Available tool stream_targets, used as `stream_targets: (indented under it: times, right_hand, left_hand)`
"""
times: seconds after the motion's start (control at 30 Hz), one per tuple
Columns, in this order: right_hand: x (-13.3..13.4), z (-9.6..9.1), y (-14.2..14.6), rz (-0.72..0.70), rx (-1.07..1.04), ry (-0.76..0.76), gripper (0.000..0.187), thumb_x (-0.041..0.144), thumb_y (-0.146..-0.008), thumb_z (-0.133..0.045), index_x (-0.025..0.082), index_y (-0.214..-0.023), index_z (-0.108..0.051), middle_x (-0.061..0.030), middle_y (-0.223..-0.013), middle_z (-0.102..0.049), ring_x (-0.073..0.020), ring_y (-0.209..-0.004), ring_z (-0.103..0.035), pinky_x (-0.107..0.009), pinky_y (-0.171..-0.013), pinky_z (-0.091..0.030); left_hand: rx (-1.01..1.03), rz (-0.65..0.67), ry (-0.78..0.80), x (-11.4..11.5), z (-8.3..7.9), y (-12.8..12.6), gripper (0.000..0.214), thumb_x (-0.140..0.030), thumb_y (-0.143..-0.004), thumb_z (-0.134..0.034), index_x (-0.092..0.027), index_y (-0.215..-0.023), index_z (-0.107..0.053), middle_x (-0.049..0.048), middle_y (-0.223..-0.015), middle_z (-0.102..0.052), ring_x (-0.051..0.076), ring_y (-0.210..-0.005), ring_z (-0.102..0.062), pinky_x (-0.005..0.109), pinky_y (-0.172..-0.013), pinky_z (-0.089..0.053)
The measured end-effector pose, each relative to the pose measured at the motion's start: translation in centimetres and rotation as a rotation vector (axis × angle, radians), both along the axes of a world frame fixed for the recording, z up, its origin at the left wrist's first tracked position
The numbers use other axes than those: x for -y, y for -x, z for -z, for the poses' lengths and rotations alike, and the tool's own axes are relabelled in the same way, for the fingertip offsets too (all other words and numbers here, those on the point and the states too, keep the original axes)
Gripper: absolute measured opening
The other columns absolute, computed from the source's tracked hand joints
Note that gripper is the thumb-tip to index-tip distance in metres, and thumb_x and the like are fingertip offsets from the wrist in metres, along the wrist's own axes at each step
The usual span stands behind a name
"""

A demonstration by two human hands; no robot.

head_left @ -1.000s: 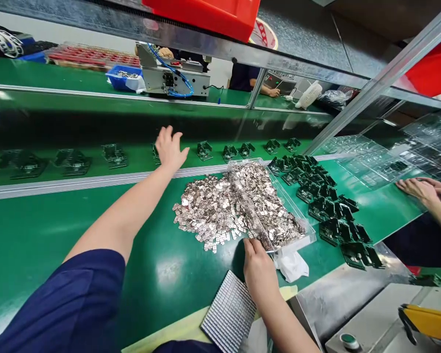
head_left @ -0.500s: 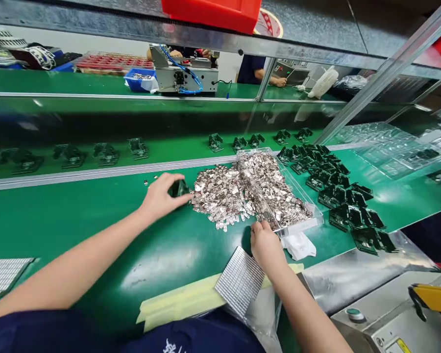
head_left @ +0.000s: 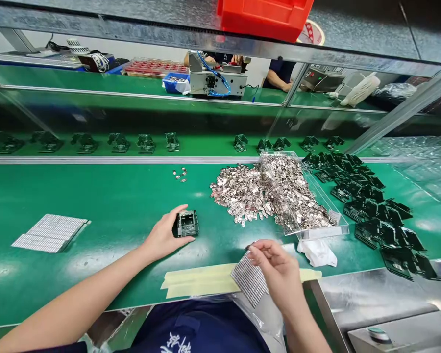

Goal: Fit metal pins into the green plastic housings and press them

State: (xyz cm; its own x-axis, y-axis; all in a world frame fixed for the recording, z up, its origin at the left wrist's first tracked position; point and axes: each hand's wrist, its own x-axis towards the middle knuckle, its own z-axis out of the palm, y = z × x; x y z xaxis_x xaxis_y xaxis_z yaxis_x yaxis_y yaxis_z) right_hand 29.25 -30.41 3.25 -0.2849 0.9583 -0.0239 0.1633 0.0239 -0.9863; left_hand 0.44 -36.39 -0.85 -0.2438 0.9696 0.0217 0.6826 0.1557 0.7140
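The left hand curls around a dark plastic part, gripping it. The right hand's fingertips pinch at the edge of a metal-studded sheet; whether they hold it is unclear.

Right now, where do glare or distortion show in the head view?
In the head view, pale glare patches mark the green assembly-line belt, the silvery metal parts pile glints, and the wide lens curves the frame's edges.

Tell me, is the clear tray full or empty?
Full: small metal pieces heap inside the clear tray, and more lie beside it.
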Motion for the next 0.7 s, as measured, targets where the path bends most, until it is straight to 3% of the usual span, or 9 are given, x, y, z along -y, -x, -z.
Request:
stream_targets:
  times: [0.2, 0.33, 0.47, 0.7]
  right_hand:
    - [2.8, 0.4, 3.3, 0.149, -0.087, -0.08, 0.019, 0.038, -0.08, -0.069, 0.019, -0.076, -0.067, -0.0104, -0.104, -0.063, -0.023, -0.098, -0.061, -0.031, -0.074, -0.052]
    - [3.6, 0.9, 3.3, 0.218, -0.038, -0.174, 0.014, 0.032, -0.084, -0.064, 0.019, -0.078, -0.066, -0.0113, -0.115, -0.059, -0.0253, -0.114, -0.054, -0.039, -0.09, -0.047]
    - [4.1, 1.1, 3.3, 0.219, 0.036, -0.227, 0.012, 0.028, -0.086, -0.061, 0.02, -0.077, -0.065, -0.01, -0.121, -0.057, -0.0257, -0.12, -0.051, -0.044, -0.101, -0.038]
    - [4.5, 1.4, 3.7, 0.219, 0.098, -0.277, 0.008, 0.024, -0.085, -0.061, 0.02, -0.078, -0.061, -0.0091, -0.12, -0.056, -0.0241, -0.116, -0.053, -0.04, -0.097, -0.04]
  left_hand:
    - [0.611, 0.088, -0.184, -1.3, -1.7, -7.6, 0.056, -0.035, -0.067, -0.078, -0.025, -0.113, -0.048, 0.0092, -0.127, -0.053, 0.021, -0.099, -0.066, 0.035, -0.081, -0.059]
    - [0.847, 0.193, -0.124, -1.5, -2.5, -11.1, 0.048, -0.029, -0.066, -0.078, -0.026, -0.107, -0.052, 0.0036, -0.104, -0.06, 0.017, -0.083, -0.066, 0.028, -0.07, -0.059]
    - [0.936, 0.195, -0.054, -0.8, -2.0, -11.8, 0.047, -0.029, -0.067, -0.077, -0.026, -0.107, -0.052, 0.0004, -0.09, -0.06, 0.014, -0.073, -0.063, 0.026, -0.065, -0.057]
    - [0.952, 0.271, -0.059, 0.1, -1.2, -11.4, 0.046, -0.027, -0.076, -0.072, -0.026, -0.116, -0.05, 0.0026, -0.101, -0.062, 0.015, -0.083, -0.066, 0.025, -0.075, -0.057]
